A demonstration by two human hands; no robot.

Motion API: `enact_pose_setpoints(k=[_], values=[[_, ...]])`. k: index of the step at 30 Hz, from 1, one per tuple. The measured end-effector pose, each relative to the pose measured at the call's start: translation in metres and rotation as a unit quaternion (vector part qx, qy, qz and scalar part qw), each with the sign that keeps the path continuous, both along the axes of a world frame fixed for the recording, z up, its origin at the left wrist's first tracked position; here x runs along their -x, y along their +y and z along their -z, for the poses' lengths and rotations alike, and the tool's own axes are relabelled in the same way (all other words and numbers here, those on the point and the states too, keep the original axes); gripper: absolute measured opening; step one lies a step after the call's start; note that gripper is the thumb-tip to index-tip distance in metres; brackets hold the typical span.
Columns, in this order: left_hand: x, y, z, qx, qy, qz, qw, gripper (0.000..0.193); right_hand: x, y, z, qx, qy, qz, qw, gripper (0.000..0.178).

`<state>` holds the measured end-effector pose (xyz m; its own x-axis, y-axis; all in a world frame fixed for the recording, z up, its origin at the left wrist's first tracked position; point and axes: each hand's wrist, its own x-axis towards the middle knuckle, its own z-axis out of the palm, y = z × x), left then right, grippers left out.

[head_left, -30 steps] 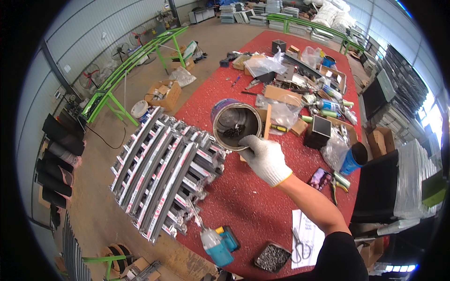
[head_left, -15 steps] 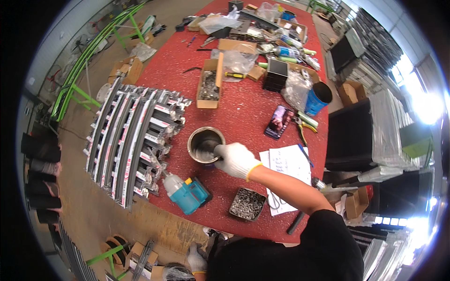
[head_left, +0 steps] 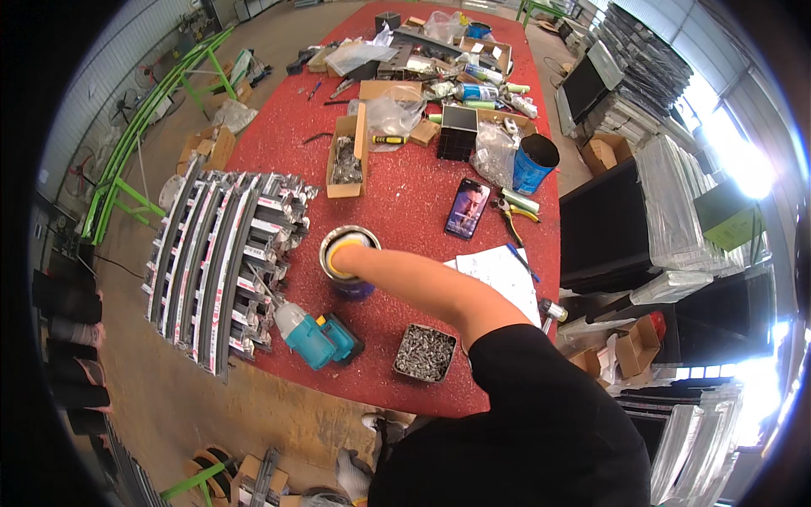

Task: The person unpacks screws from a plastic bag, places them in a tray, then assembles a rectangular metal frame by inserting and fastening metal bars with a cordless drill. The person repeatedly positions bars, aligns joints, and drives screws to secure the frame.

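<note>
My right hand (head_left: 345, 255) is down inside a round metal can (head_left: 353, 290) with a bluish outer wall. Only the glove's yellow cuff and my bare forearm show; the fingers are hidden. My left hand (head_left: 353, 475), in a pale knit glove, hangs low beside my body, off the table. Its fingers look loosely stretched, with nothing visible in them. Just in front of the can lies a teal cordless driver (head_left: 314, 339), its nose toward a stack of curved grey metal strips (head_left: 221, 270). A square tin of small screws (head_left: 425, 353) sits to the right of the driver.
On the red table (head_left: 397, 215) lie a phone (head_left: 467, 208), pliers (head_left: 510, 221), papers (head_left: 498, 277) and an open carton of small metal parts (head_left: 346, 160). A blue can (head_left: 535, 165) stands at the right edge. Bags, bottles and boxes crowd the far end.
My right hand has gone from gripping the can's rim to reaching down inside it. The view has shifted, so the table's things appear farther left.
</note>
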<state>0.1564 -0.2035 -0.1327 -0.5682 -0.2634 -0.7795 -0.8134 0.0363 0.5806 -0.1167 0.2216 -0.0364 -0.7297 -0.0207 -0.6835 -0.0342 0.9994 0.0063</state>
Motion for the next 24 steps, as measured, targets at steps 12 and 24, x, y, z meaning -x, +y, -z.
enact_pose_setpoints(k=[12,24], values=[[-0.046,-0.065,0.064,0.044,0.042,0.093,0.994,0.034,-0.008,-0.012,0.019,0.000,-0.010,0.033,0.999,0.031],[-0.072,-0.116,0.127,-0.013,0.017,0.135,0.991,0.058,-0.001,-0.013,0.014,0.009,-0.014,0.051,0.999,0.032]])
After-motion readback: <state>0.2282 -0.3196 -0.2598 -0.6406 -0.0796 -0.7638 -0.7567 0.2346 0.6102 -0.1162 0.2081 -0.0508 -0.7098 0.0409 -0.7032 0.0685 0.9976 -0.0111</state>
